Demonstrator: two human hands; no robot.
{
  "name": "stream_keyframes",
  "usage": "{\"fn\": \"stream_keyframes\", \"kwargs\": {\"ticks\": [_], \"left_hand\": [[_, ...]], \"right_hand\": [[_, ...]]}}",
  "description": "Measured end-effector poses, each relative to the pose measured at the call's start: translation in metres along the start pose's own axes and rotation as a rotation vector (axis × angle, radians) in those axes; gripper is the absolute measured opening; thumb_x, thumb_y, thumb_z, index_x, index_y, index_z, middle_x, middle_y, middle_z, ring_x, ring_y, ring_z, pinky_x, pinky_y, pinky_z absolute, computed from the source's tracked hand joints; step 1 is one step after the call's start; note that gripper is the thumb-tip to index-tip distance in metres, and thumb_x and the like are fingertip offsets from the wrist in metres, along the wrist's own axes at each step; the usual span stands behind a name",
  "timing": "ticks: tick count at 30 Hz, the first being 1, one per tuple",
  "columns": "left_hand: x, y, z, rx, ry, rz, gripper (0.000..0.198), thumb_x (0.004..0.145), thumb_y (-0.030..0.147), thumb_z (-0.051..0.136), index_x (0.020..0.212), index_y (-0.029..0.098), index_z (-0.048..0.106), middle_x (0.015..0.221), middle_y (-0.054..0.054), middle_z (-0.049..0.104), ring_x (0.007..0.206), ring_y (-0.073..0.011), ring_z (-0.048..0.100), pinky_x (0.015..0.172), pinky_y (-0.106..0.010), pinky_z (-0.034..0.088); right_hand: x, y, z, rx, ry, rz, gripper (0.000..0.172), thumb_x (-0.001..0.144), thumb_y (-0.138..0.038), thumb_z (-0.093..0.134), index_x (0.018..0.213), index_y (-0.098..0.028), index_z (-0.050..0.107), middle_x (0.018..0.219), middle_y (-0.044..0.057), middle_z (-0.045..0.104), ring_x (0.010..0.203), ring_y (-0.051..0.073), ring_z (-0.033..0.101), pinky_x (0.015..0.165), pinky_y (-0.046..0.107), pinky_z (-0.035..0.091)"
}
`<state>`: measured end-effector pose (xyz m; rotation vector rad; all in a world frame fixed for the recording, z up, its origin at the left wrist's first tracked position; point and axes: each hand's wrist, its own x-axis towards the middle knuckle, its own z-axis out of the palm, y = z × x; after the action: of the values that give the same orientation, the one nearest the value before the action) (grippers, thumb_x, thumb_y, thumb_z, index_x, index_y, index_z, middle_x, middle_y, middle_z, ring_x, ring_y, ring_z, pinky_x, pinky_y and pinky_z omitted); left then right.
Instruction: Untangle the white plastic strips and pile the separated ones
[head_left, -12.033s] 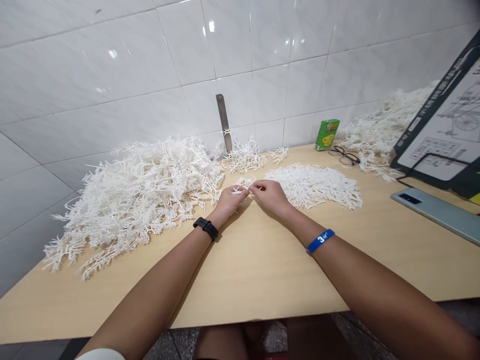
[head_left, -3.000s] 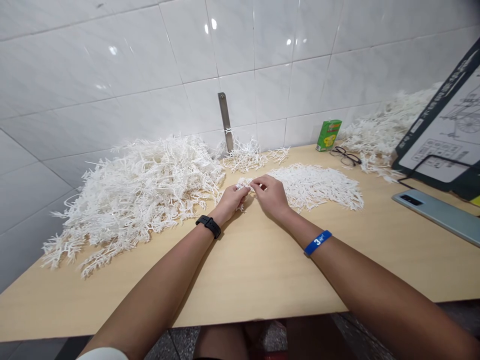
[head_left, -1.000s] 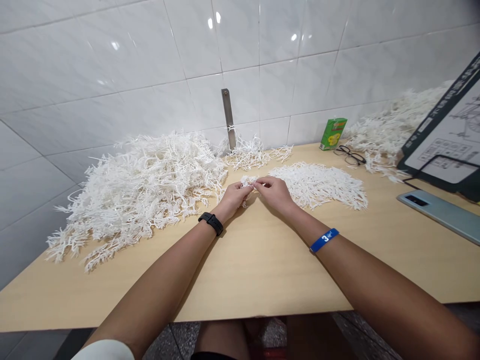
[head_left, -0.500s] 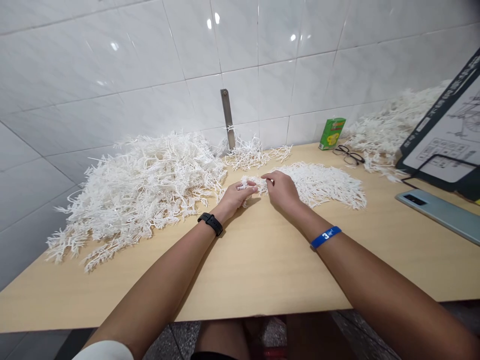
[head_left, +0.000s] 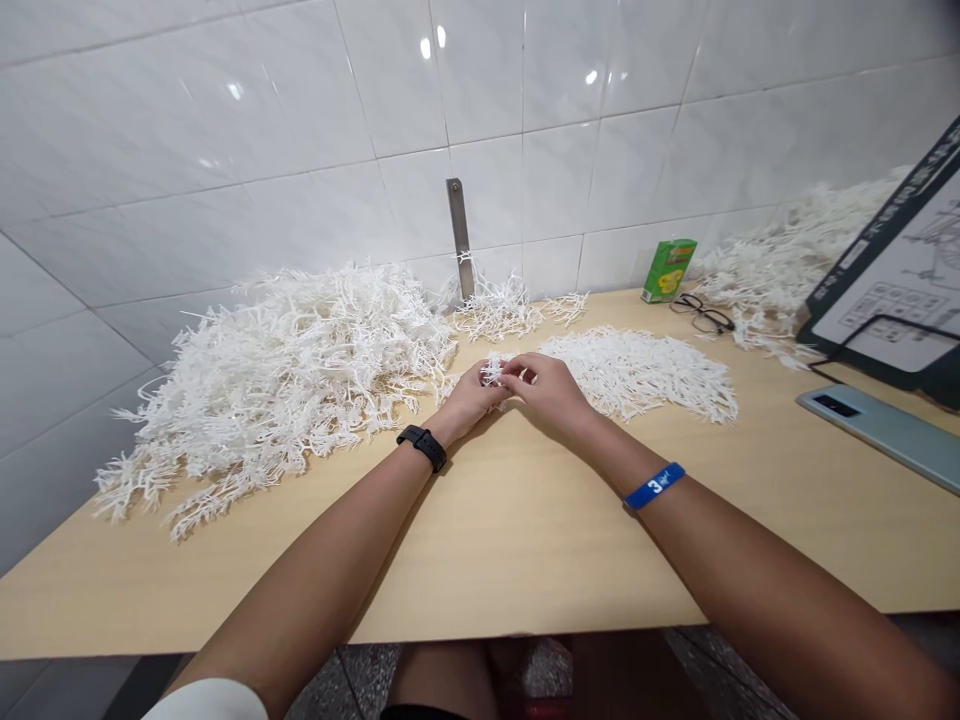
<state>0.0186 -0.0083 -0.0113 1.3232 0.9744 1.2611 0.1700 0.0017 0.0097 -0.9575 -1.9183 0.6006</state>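
Note:
My left hand (head_left: 469,400) and my right hand (head_left: 547,390) meet at the middle of the wooden table (head_left: 525,540). Their fingers pinch a small tuft of white branching plastic strands (head_left: 493,370) from both sides, partly hiding it. A large heap of the same strands (head_left: 300,380) lies just left of my left hand. A flatter, spread-out mat of strands (head_left: 637,375) lies beyond and right of my right hand, close to its fingers.
A small strand clump (head_left: 495,315) sits below a metal strip (head_left: 459,235) on the tiled wall. Farther right are a green carton (head_left: 669,271), eyeglasses (head_left: 702,316), another strand heap (head_left: 772,265), a printed board (head_left: 892,270) and a phone (head_left: 877,437).
My right hand has moved back left against my left hand, and its fingers are pinching the tuft again. The view has shifted slightly.

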Motion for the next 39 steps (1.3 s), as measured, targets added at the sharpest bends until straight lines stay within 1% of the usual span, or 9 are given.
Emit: {"fn": "stream_keyframes", "kwargs": {"ticks": [4, 8, 11, 15, 19, 22, 31, 36, 39], "left_hand": [[-0.001, 0.002, 0.001, 0.030, -0.017, 0.007, 0.033, 0.063, 0.016, 0.074, 0.091, 0.015, 0.057, 0.082, -0.002, 0.061, 0.071, -0.0107, 0.054, 0.066, -0.024, 0.041], [-0.003, 0.005, 0.003, 0.046, -0.067, 0.027, 0.032, 0.064, 0.017, 0.074, 0.090, 0.015, 0.056, 0.083, -0.001, 0.060, 0.071, -0.0102, 0.053, 0.067, -0.024, 0.041], [-0.003, 0.006, 0.004, 0.078, -0.059, 0.026, 0.034, 0.063, 0.020, 0.076, 0.090, 0.016, 0.055, 0.081, 0.000, 0.059, 0.069, -0.0093, 0.052, 0.065, -0.023, 0.040], [-0.004, 0.007, 0.005, 0.114, -0.009, -0.007, 0.027, 0.068, 0.023, 0.074, 0.085, 0.017, 0.055, 0.068, 0.003, 0.053, 0.058, -0.0069, 0.045, 0.055, -0.021, 0.034], [-0.001, 0.005, 0.005, 0.037, 0.040, -0.063, 0.018, 0.074, 0.025, 0.067, 0.078, 0.019, 0.051, 0.055, 0.006, 0.042, 0.047, -0.0058, 0.039, 0.048, -0.021, 0.028], [0.000, 0.005, 0.005, 0.030, 0.101, -0.088, 0.020, 0.075, 0.027, 0.068, 0.075, 0.019, 0.049, 0.054, 0.006, 0.041, 0.045, -0.0054, 0.038, 0.045, -0.021, 0.025], [-0.002, 0.009, 0.005, 0.103, 0.124, -0.052, 0.034, 0.072, 0.031, 0.073, 0.059, 0.018, 0.044, 0.049, 0.005, 0.040, 0.043, -0.0044, 0.035, 0.044, -0.022, 0.025], [-0.006, 0.016, 0.009, 0.079, 0.155, -0.108, 0.042, 0.067, 0.037, 0.078, 0.058, 0.019, 0.041, 0.046, 0.007, 0.038, 0.041, -0.0039, 0.033, 0.043, -0.022, 0.022], [-0.006, 0.017, 0.010, 0.050, 0.141, -0.125, 0.042, 0.064, 0.041, 0.080, 0.060, 0.018, 0.044, 0.046, 0.008, 0.035, 0.040, -0.0031, 0.028, 0.042, -0.022, 0.018]], "right_hand": [[0.001, 0.007, 0.006, -0.044, -0.011, -0.047, 0.015, 0.079, -0.018, 0.060, 0.090, -0.020, 0.071, 0.088, 0.003, 0.070, 0.078, 0.016, 0.060, 0.072, 0.029, 0.045], [0.001, 0.007, 0.009, -0.086, 0.005, -0.068, 0.008, 0.079, -0.021, 0.062, 0.082, -0.019, 0.069, 0.083, 0.003, 0.069, 0.077, 0.017, 0.059, 0.071, 0.029, 0.044], [0.001, 0.007, 0.008, -0.110, 0.038, -0.076, 0.008, 0.079, -0.022, 0.061, 0.080, -0.019, 0.069, 0.082, 0.004, 0.068, 0.076, 0.017, 0.059, 0.071, 0.029, 0.044], [0.000, 0.006, 0.007, -0.080, 0.081, -0.014, 0.011, 0.079, -0.022, 0.058, 0.079, -0.019, 0.069, 0.081, 0.004, 0.070, 0.072, 0.016, 0.059, 0.070, 0.029, 0.045], [0.000, 0.005, 0.008, 0.014, 0.103, 0.063, 0.013, 0.079, -0.024, 0.057, 0.076, -0.020, 0.069, 0.080, 0.002, 0.071, 0.069, 0.016, 0.060, 0.068, 0.028, 0.045], [0.000, 0.005, 0.009, 0.044, 0.115, 0.088, 0.013, 0.077, -0.025, 0.057, 0.077, -0.020, 0.069, 0.079, 0.002, 0.071, 0.068, 0.015, 0.058, 0.067, 0.028, 0.045], [-0.001, 0.006, 0.008, 0.103, 0.098, 0.131, 0.013, 0.074, -0.027, 0.057, 0.072, -0.019, 0.067, 0.073, 0.002, 0.068, 0.066, 0.015, 0.056, 0.064, 0.027, 0.043], [-0.001, 0.005, 0.009, 0.107, 0.107, 0.146, 0.013, 0.074, -0.027, 0.057, 0.069, -0.019, 0.064, 0.070, 0.001, 0.066, 0.065, 0.015, 0.055, 0.062, 0.026, 0.041], [0.001, 0.008, 0.008, 0.127, 0.130, 0.157, 0.012, 0.075, -0.027, 0.057, 0.070, -0.019, 0.064, 0.068, 0.000, 0.064, 0.063, 0.014, 0.054, 0.060, 0.026, 0.040]]}}
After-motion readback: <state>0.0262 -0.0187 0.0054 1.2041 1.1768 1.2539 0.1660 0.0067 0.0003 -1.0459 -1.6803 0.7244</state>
